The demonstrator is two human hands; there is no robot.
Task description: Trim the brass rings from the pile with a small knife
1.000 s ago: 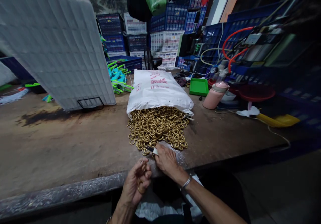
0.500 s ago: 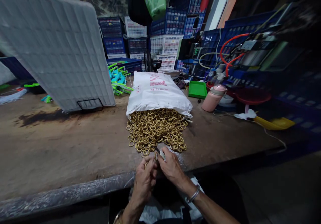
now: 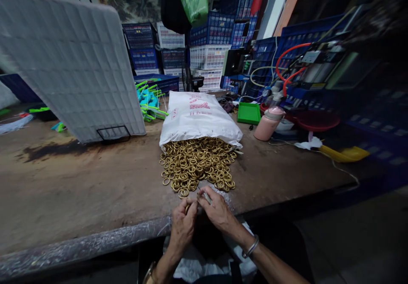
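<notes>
My left hand (image 3: 182, 224) is closed, with a gold-coloured ring (image 3: 187, 209) showing between its thumb and fingers. Fingers curled, my right hand (image 3: 218, 212) grips a thin, pale-handled tool (image 3: 207, 197); its dark, narrow end points towards the pile, and its exact kind is unclear. The fingertips of both hands meet or nearly meet above the table's front edge, hiding whatever lies between them. Just beyond them, a heap of gold-coloured rings (image 3: 197, 163) spills from the mouth of a white sack (image 3: 199, 118) with red print, lying on its side.
On the brown table (image 3: 95, 190) a white quilted panel (image 3: 79, 67) stands at the left. Bright green and blue plastic pieces (image 3: 149, 99) lie behind it. To the right are a green tray (image 3: 249, 113), a pink bottle (image 3: 269, 124) and a yellow scoop (image 3: 346, 153). Stacked crates (image 3: 210, 59) fill the back.
The ring that stood upright between both hands' fingertips is no longer visible there. My right fingers have curled in closer around the tool. The camera view has shifted slightly.
</notes>
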